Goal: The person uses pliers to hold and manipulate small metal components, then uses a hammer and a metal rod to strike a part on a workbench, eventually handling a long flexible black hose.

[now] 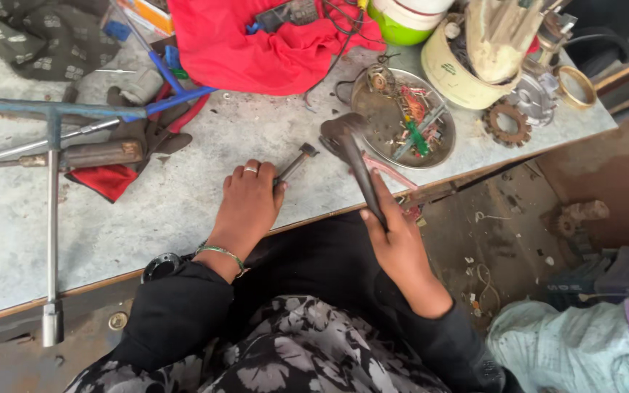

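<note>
A worn, pale grey workbench (183,211) edged with a wooden strip is seen from above, with a dusty concrete floor (504,240) beyond its right end. At the far left corner a dark patterned cloth (45,36) is bunched, and below it a long T-shaped socket wrench (52,218) is laid across the left part of the top, its shaft running down past the near edge. A rusty cylindrical bar (100,153) is set just right of that shaft, over a red rag (111,180). Along the far edge a red cloth (256,51) is heaped, tangled with dark cables. Towards the right end a round metal tray (373,109) of small parts and coloured wires is placed, with a cream plastic tub (449,76), a rusty toothed gear (507,124) and a brass ring (576,86) beside it at the far right corner. The left hand (245,207), ringed and with a green bangle at the wrist, is laid palm down near the near edge at the middle of the bench; its fingers are curled closed around a short metal punch (296,161), which is held slanted on the surface with its head pointing away to the right. The right hand (402,244) is raised past the near edge, clenched on the handle of a dark hammer (347,142), whose head is poised above the bench just right of the punch.
</note>
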